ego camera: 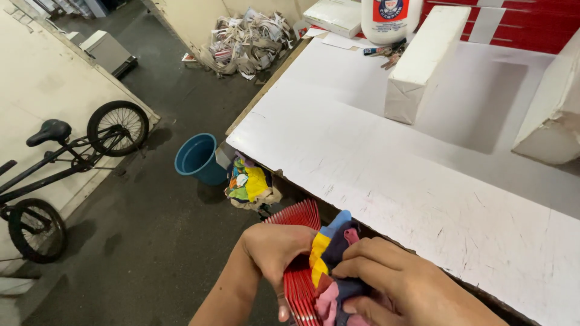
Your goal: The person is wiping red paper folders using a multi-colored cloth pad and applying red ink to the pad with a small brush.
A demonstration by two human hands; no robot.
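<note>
Fingers [362, 268] of the right hand [399, 290] curled tight around a bundle of coloured cloth scraps [331, 265], yellow, blue, pink and dark red, pressed against the top of a stack of red sheets [300, 290]. Left hand [275, 247] wrapped over the near side of the same stack, fingers closed on its fanned edges, thumb pointing down beside the red sheets. Both hands low in the head view, off the front edge of the white surface [423, 181], above the dark floor [151, 241].

On the surface, well back: a long white wrapped block [417, 66] lying at a slant, a second white block [553, 115] at the right edge, a big white glue bottle [389, 18] at the far end with small tools just beside it. Under the surface edge, a heap of mixed coloured rags [251, 184], with a blue bucket [196, 158] just beside it on the floor. Farther back, a pile of crumpled papers [248, 42] against the wall. At left, a black bicycle [54, 175] leaning along a pale wall.
</note>
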